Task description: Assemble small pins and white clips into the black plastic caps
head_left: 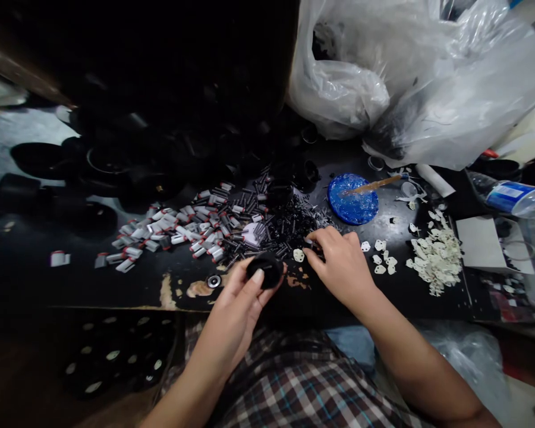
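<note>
My left hand (238, 297) holds a round black plastic part (266, 268) between thumb and fingers, just above the near edge of the black table (35, 279). My right hand (341, 261) rests palm-down on the table, its fingertips at the edge of a heap of small black springs (289, 229), next to a small white plastic piece (298, 255). Whether its fingers pinch anything is hidden. A spread of grey-and-white metal clips (169, 229) lies to the left of the springs.
A blue lid (352, 199) with a stick across it sits behind my right hand. White plastic pieces (434, 255) pile at the right. Large clear plastic bags (410, 77) stand at the back right, a water bottle (512, 198) at far right, black round parts (93, 172) at back left.
</note>
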`<state>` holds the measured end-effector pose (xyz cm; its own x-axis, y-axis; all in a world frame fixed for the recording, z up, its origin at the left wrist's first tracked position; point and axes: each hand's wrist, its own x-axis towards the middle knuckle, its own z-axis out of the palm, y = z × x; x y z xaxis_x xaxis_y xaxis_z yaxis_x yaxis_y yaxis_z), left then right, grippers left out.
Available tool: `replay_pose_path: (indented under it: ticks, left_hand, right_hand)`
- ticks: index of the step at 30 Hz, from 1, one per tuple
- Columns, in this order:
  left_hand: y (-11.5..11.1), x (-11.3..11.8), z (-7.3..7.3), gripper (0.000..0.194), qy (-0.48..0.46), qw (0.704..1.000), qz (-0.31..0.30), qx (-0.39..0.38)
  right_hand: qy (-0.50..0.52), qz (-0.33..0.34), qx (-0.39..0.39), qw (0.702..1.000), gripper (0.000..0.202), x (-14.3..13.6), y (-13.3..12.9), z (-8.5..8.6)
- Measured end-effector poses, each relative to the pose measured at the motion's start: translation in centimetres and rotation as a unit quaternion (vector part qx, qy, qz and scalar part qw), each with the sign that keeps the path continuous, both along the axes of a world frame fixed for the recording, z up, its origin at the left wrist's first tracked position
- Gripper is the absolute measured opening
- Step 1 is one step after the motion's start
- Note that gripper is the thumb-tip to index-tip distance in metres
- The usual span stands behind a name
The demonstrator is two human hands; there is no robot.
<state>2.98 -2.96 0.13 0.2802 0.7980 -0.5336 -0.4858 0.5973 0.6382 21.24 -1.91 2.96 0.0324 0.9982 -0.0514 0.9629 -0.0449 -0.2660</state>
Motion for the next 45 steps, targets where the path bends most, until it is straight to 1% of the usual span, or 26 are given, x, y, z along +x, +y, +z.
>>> replay_pose_path:
  ticks: [2,4,6,8,10,11,13,16,18,20,24,28,33,37,39,43,45]
  left_hand:
    - [0.7,0.3,0.0,0.020,-0.001,1.000,0.027,0.014]
    - [1.1,0.6,0.1,0.017,-0.002,0.999,0.037,0.021]
    - [1.1,0.9,0.4,0.017,-0.012,0.999,0.038,0.017]
    - [0.9,1.2,0.8,0.018,-0.036,0.999,0.031,0.001]
    - [0.6,1.6,1.1,0.017,-0.061,0.998,0.029,-0.016]
    - [0.5,1.7,1.3,0.015,-0.070,0.997,0.033,-0.023]
    - [0.4,1.9,1.5,0.011,-0.079,0.995,0.045,-0.031]
    - [0.3,1.9,1.6,0.009,-0.070,0.995,0.059,-0.029]
    - [0.2,1.8,1.6,0.010,-0.059,0.996,0.062,-0.024]
    - [0.1,1.5,1.7,0.013,-0.057,0.997,0.054,-0.020]
    - [-0.2,1.0,1.7,0.016,-0.063,0.998,0.019,-0.015]
    - [-0.6,0.9,1.5,0.015,-0.078,0.997,-0.011,-0.024]
    - [-0.3,0.7,1.6,0.013,-0.085,0.996,0.021,-0.031]
    - [0.2,0.6,2.1,0.008,-0.103,0.992,0.032,-0.067]
    - [0.2,0.8,2.3,0.005,-0.113,0.989,0.040,-0.087]
    - [-0.1,1.3,2.4,0.006,-0.115,0.987,0.057,-0.093]
    - [-0.3,1.3,2.5,0.005,-0.115,0.987,0.071,-0.081]
  right_hand:
    - [-0.019,0.008,0.002,1.000,0.012,0.0,0.3,-0.3]
    - [0.019,0.000,0.006,1.000,0.008,-0.1,0.3,0.0]
    - [0.124,-0.009,0.002,0.992,0.007,-0.3,-0.1,0.5]
    - [0.251,-0.012,-0.003,0.968,0.006,-0.6,-0.7,1.0]
    - [0.322,-0.017,0.014,0.947,0.004,-1.0,-1.2,1.2]
    - [0.327,-0.019,0.034,0.944,0.003,-1.3,-1.5,1.2]
    - [0.299,-0.010,0.082,0.951,0.003,-1.6,-1.9,1.0]
    - [0.234,0.043,0.139,0.961,0.006,-2.0,-2.2,0.9]
    - [0.205,0.065,0.157,0.964,0.007,-2.1,-2.3,1.1]
    - [0.204,0.064,0.159,0.964,0.007,-2.1,-2.3,1.6]
    - [0.268,0.046,0.156,0.950,0.006,-2.0,-2.4,2.7]
    - [0.292,0.048,0.159,0.942,0.005,-2.2,-2.5,3.1]
    - [0.278,0.045,0.158,0.946,0.005,-2.1,-2.7,2.9]
    - [0.243,0.077,0.114,0.960,0.017,-1.9,-2.8,2.7]
    - [0.257,0.078,0.098,0.958,0.020,-2.0,-2.9,2.6]
    - [0.315,0.021,0.104,0.943,0.011,-2.5,-3.1,2.3]
    - [0.307,-0.003,0.129,0.943,0.008,-2.8,-3.1,2.2]
